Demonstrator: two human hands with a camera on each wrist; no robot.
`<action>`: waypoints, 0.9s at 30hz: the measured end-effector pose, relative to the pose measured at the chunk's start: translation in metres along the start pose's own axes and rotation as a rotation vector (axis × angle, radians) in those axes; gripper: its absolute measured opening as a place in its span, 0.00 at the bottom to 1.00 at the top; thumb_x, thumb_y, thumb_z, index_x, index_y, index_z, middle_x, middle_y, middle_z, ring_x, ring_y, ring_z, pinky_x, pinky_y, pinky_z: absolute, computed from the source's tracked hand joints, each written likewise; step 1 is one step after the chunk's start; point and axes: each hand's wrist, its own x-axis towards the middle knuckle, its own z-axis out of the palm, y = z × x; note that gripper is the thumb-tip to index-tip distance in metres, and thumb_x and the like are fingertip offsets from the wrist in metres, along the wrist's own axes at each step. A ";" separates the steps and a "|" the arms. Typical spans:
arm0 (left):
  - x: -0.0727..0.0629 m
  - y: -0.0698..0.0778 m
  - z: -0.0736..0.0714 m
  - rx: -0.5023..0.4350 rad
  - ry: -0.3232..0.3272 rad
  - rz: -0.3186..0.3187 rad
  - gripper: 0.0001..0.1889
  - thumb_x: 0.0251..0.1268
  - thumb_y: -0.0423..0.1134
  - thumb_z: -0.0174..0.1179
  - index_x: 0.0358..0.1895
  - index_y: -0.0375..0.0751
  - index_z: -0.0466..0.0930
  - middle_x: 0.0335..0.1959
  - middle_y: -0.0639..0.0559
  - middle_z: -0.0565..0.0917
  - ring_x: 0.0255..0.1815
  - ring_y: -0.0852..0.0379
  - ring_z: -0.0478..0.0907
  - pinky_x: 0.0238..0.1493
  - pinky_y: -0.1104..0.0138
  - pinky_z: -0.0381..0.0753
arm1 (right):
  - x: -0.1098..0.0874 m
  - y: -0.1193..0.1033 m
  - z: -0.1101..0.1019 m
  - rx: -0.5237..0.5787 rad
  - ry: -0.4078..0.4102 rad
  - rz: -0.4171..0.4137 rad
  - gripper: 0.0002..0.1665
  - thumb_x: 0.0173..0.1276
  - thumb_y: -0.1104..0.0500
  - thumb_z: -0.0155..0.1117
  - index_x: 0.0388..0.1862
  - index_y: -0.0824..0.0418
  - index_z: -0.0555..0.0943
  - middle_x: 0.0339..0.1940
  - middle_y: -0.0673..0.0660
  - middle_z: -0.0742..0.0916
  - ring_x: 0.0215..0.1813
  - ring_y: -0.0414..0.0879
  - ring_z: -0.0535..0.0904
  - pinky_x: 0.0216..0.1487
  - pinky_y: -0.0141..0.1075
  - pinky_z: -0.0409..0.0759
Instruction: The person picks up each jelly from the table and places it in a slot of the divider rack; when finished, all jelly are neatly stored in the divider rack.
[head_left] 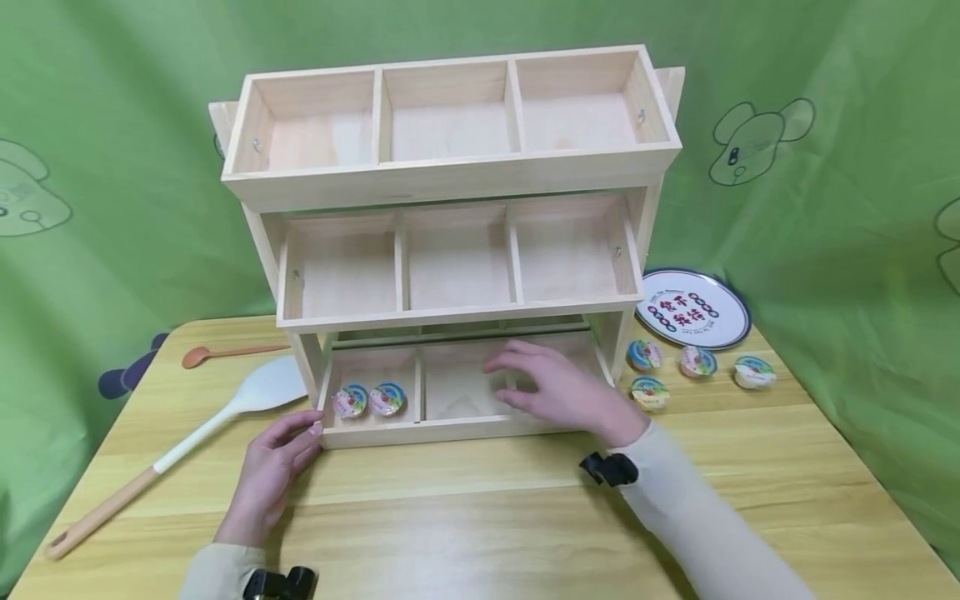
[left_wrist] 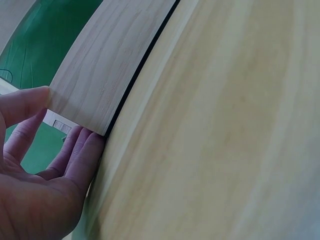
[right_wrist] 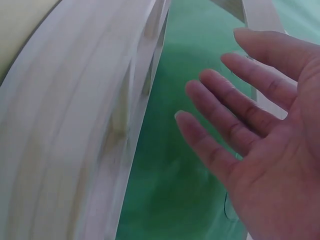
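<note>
A three-tier wooden rack (head_left: pixel 450 182) stands on the table, each tier split into three compartments. Two small jelly cups (head_left: pixel 350 402) with printed lids lie side by side in the left compartment of the bottom tray (head_left: pixel 480 428). My left hand (head_left: pixel 273 471) holds that tray's front left corner between thumb and fingers; the left wrist view shows the thumb at the upper corner of the front board (left_wrist: pixel 107 60). Over the bottom tray's middle and right compartments hovers my right hand (head_left: pixel 558 387), its fingers spread, with nothing in them. In the right wrist view its palm is bare.
Several more jelly cups (head_left: pixel 698 362) sit on the table right of the rack, in front of a white plate (head_left: pixel 693 308) with a dark blue rim. To the left lie a white spatula (head_left: pixel 266 385) with a wooden handle and an orange spoon (head_left: pixel 197 357). Green cloth (head_left: pixel 810 208) hangs behind.
</note>
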 end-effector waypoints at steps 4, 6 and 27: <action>0.000 0.000 0.000 -0.005 0.008 -0.006 0.11 0.66 0.29 0.62 0.50 0.37 0.83 0.54 0.45 0.72 0.51 0.55 0.79 0.58 0.64 0.79 | -0.012 0.008 -0.008 -0.035 0.020 0.019 0.24 0.66 0.57 0.69 0.61 0.58 0.79 0.59 0.53 0.80 0.60 0.51 0.76 0.63 0.48 0.76; 0.000 0.000 0.000 -0.006 0.010 -0.006 0.11 0.66 0.30 0.62 0.51 0.37 0.83 0.54 0.45 0.73 0.52 0.55 0.79 0.59 0.64 0.79 | -0.018 0.011 -0.013 -0.049 0.034 0.028 0.24 0.65 0.58 0.69 0.60 0.58 0.79 0.59 0.53 0.80 0.60 0.51 0.76 0.63 0.49 0.76; 0.000 0.000 0.000 0.003 0.002 -0.004 0.12 0.66 0.29 0.62 0.52 0.35 0.82 0.54 0.44 0.72 0.53 0.53 0.78 0.59 0.64 0.79 | -0.082 0.057 -0.047 -0.069 0.157 0.157 0.20 0.67 0.61 0.67 0.58 0.63 0.79 0.58 0.60 0.80 0.60 0.60 0.75 0.60 0.60 0.75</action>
